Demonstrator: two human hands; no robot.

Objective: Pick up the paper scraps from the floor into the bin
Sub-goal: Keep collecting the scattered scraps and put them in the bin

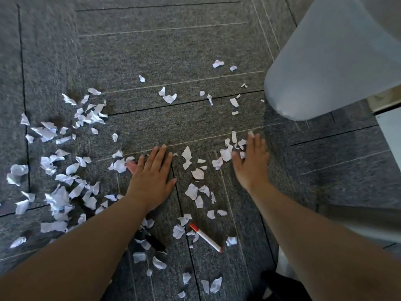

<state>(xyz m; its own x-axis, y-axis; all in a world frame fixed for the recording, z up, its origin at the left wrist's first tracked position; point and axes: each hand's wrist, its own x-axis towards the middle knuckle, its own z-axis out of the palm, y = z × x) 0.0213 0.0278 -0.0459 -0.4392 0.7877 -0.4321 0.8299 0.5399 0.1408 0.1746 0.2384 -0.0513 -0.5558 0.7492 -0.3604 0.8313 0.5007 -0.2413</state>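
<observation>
Our flat, open, empty left hand and right hand press grey ribbed carpet among crumpled white paper scraps, frosted bin at two o'clock.

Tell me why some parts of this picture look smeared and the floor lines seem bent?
In the head view the right hand is smeared by motion, while the left hand and the paper scraps near it look fairly crisp; the head view's carpet seams bow toward the edges, typical of a wide-angle lens; the pale bin looks soft, and the light is even, without glare.
</observation>
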